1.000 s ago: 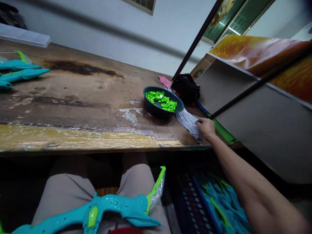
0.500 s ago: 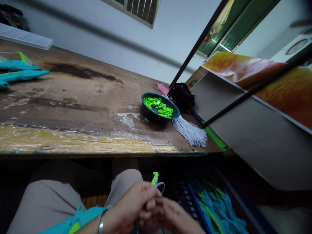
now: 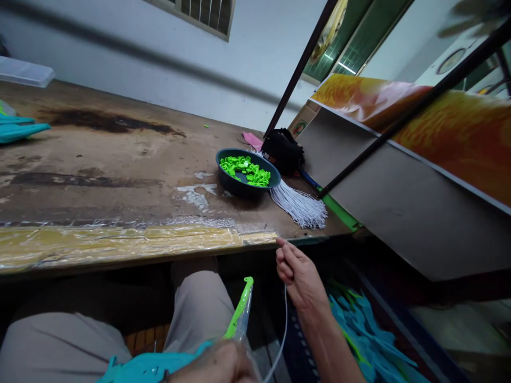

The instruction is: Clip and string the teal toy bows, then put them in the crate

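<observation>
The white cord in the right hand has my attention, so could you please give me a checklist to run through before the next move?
1. White cord gripped by the right hand: ok.
2. Cord's lower end secured: cannot tell; it runs out of view at the bottom.
3. Left hand firmly gripping the teal piece: cannot tell; the hand is blurred.
4. Bowl resting on the table, green pieces inside: ok.
5. Bundle of white cords on the table beside the bowl: ok.

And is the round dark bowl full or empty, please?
Partly full: small bright green pieces lie inside the round dark bowl, its floor partly showing.
</observation>
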`<state>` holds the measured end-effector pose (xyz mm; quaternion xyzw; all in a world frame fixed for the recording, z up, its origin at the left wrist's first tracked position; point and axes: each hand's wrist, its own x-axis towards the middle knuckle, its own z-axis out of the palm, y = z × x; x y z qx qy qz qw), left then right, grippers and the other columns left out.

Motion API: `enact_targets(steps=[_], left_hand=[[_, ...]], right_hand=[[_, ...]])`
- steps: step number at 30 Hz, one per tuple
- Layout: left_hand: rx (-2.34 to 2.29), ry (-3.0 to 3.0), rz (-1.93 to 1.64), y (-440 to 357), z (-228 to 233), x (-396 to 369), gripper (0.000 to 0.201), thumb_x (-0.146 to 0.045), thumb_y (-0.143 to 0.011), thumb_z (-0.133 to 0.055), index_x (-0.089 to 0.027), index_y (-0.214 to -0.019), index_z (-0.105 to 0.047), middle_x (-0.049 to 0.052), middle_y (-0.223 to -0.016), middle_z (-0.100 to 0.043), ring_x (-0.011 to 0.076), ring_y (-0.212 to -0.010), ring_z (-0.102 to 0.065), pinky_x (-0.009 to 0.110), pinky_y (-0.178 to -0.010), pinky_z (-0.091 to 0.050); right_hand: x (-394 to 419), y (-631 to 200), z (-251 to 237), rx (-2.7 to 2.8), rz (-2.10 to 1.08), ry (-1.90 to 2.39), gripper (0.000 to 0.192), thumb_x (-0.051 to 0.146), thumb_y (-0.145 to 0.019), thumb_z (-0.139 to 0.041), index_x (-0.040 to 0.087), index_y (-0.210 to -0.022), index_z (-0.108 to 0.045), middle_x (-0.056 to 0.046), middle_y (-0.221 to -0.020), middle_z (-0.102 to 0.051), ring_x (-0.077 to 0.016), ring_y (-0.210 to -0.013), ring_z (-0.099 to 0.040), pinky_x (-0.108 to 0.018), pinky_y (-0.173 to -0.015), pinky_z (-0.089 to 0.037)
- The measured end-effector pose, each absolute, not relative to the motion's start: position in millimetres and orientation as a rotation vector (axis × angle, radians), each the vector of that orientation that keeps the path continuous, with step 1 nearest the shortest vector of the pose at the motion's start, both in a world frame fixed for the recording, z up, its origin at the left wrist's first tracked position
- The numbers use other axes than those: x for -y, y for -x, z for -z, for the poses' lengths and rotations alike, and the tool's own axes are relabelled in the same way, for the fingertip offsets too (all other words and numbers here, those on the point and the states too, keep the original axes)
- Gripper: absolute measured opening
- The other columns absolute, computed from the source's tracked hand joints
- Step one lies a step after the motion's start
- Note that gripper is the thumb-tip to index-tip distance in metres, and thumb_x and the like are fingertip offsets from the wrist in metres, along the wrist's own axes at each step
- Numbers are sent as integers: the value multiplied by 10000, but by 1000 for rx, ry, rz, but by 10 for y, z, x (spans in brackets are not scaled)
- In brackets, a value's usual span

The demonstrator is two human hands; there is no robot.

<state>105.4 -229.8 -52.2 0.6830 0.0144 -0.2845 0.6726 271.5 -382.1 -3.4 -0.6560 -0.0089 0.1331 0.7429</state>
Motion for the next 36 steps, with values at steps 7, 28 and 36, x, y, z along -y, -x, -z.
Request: enact_targets(steps=[7,28,36], left_hand=[[-457,-1199,400,-1850,769,2406,485,-386,-743,-662,-86,-1123,-648,257,-1276,-643,388,-1235,-557,504,-1091,-364],[-140,-725,224,-1890,353,2385,411,-472,-681,-848,-131,-908,-816,76,-830,-749,147,-674,-558,273,-656,-410],[-118,-794,143,-1883,354,2479,398,-453,-752,-794,-173,-1033,-812,100,-992,-788,280,-1036,-650,395,-1035,-425]], right_hand=[[3843,-2425,37,372,-308,1955,154,286,-787,-753,162,-699,-724,-36,-680,-659,-151,-634,-538,-254,-593,-393],[3601,-2122,76,916,513,2588,193,107,-974,-441,192,-844,-557,-54,-816,-580,-231,-789,-546,-356,-730,-389],[3614,-2065,19,987,654,2693,191,80,-959,-447,180,-832,-549,-80,-851,-593,-251,-808,-535,-373,-716,-375]])
